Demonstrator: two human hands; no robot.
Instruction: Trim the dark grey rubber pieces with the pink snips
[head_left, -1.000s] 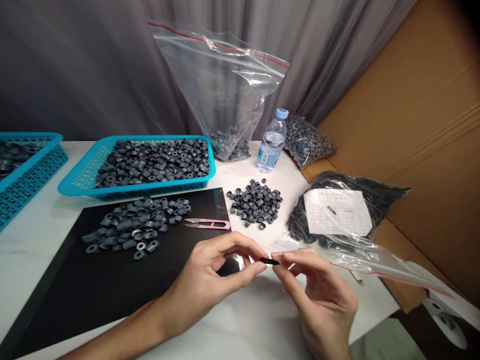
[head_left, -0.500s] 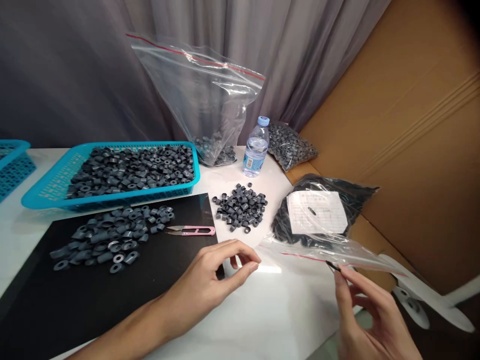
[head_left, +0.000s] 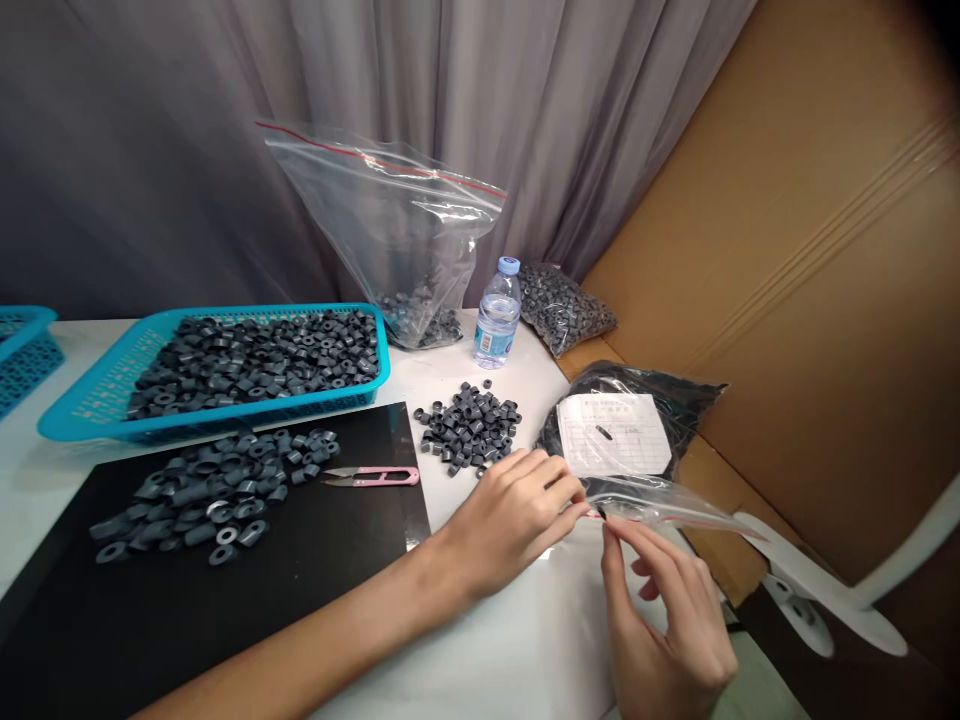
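My left hand [head_left: 525,515] is at the edge of a clear zip bag [head_left: 675,500], its fingers pinched together at the bag's mouth. Just right of it, my right hand [head_left: 664,610] pinches a small black piece [head_left: 601,512] between thumb and forefinger. The bag holds dark pieces, and a white paper label [head_left: 613,434] with a small dark piece on it lies on top. Behind my left hand is a pile of small grey rings [head_left: 471,425] on the white table [head_left: 480,660].
A black mat [head_left: 225,620] carries grey rings [head_left: 202,490] and pink snips [head_left: 382,476]. Behind stand a blue basket [head_left: 97,395] full of rings, an upright clear bag [head_left: 375,220], a water bottle [head_left: 496,315] and a filled bag [head_left: 566,305]. Cardboard [head_left: 810,250] rises at right.
My left hand has moved right to the bag's mouth. My right hand has moved left with the black piece, so the two hands are now close together. The view has shifted slightly.
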